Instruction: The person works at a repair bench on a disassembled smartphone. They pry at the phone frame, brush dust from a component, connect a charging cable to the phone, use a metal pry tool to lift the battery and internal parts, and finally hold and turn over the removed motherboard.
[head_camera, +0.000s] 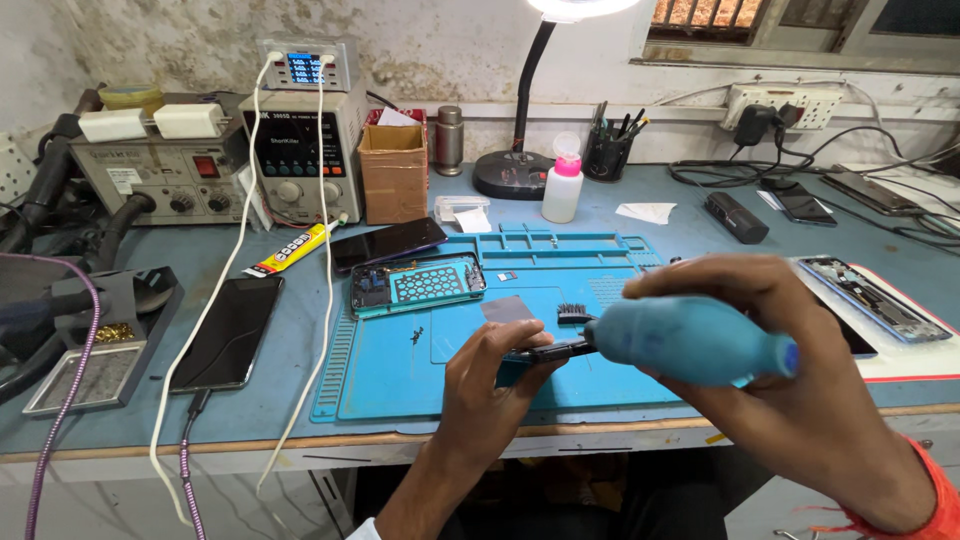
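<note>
A blue blower (690, 340) was gripped in the right hand (790, 400), fingers wrapped round its bulb, its black nozzle aimed at a small dark part (525, 352) pinched in the fingertips of the left hand (490, 385), just above the blue mat (400, 370). Dust-blowing was judged to be the step in hand. A squeeze of the bulb seemed called for, with the part held firmly. An opened phone (417, 284) lay well apart on the mat.
</note>
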